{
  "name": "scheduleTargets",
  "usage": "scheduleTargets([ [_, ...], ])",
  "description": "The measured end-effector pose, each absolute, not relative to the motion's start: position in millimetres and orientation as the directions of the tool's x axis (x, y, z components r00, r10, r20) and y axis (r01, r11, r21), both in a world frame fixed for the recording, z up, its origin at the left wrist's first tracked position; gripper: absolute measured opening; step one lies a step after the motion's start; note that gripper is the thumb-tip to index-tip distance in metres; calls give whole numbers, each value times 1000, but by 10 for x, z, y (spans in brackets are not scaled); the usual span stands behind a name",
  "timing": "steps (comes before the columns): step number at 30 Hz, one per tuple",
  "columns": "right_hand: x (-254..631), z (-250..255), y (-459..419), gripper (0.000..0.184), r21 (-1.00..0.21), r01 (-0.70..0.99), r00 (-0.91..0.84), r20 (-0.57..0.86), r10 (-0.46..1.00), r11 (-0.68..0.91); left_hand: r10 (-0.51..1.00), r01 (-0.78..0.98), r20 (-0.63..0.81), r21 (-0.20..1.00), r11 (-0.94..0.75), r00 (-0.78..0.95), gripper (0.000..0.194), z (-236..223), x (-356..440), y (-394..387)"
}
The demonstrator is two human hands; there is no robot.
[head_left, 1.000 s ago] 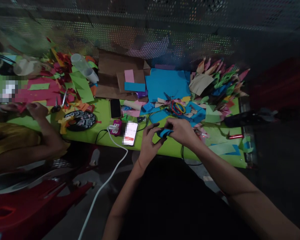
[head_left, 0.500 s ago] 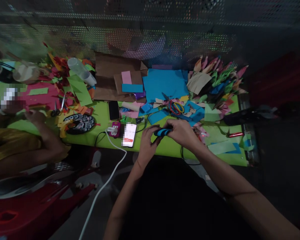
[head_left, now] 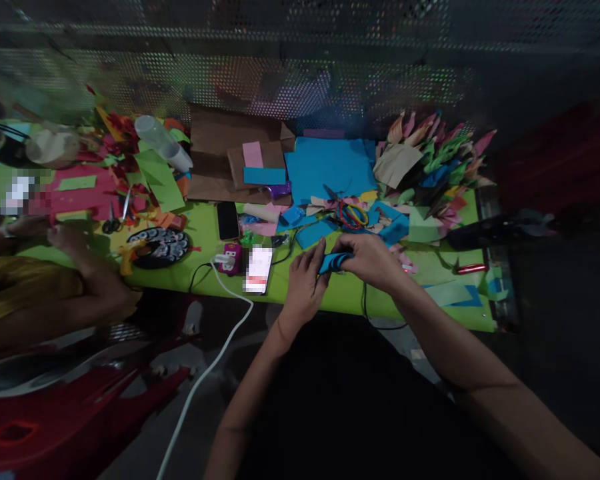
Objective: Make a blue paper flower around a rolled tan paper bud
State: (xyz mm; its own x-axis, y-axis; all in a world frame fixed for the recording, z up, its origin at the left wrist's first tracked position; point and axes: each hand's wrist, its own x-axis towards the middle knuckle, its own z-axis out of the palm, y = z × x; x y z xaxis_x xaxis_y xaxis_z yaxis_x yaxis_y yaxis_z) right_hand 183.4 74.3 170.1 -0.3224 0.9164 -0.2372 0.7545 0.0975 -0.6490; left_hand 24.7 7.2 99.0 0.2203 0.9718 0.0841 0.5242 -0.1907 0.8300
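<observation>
Above the near edge of the green table, a blue paper strip (head_left: pixel 335 262) with dark curved bands is held between both hands. It looks folded or curled, and its ends are hidden by fingers. My left hand (head_left: pixel 305 280) pinches its left end between thumb and fingers. On the right end, my right hand (head_left: pixel 373 260) is closed, fingers bent round the paper. Just beyond the hands lie blue paper scraps (head_left: pixel 317 232) and scissors with red and yellow handles (head_left: pixel 353 215). A lit phone (head_left: pixel 258 270) rests left of my left hand.
A large blue sheet (head_left: pixel 330 167) and brown paper (head_left: pixel 210 153) lie at the back. Paper flowers (head_left: pixel 440 150) are bunched at the back right. A white cable (head_left: pixel 220 360) hangs off the front edge. On the left, another person's hand (head_left: pixel 70 237) works over the table (head_left: pixel 205 267).
Both hands have shifted slightly right with the blue paper strip. My left fingers have come closer together on it, and more of its blue face shows.
</observation>
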Motion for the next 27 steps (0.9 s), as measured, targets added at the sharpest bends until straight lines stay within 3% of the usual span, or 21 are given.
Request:
scheduleTargets([
  [6, 1846, 1682, 764, 5, -657, 743, -342, -209, 916, 127, 980, 416, 110, 893, -171, 168, 61, 966, 220, 82],
  [14, 1825, 1647, 790, 6, -618, 776, -317, -212, 924, 124, 984, 554, 5, 826, -105, 180, 61, 976, 258, 84],
  [23, 1810, 1657, 761, 4, -662, 746, -359, -301, 884, 77, 967, 157, 11, 986, -52, 254, 91, 973, 123, 5],
  [27, 1790, 1660, 746, 5, -689, 722, -394, -339, 854, 60, 953, 65, 35, 996, -58, 302, 75, 981, 72, 8],
])
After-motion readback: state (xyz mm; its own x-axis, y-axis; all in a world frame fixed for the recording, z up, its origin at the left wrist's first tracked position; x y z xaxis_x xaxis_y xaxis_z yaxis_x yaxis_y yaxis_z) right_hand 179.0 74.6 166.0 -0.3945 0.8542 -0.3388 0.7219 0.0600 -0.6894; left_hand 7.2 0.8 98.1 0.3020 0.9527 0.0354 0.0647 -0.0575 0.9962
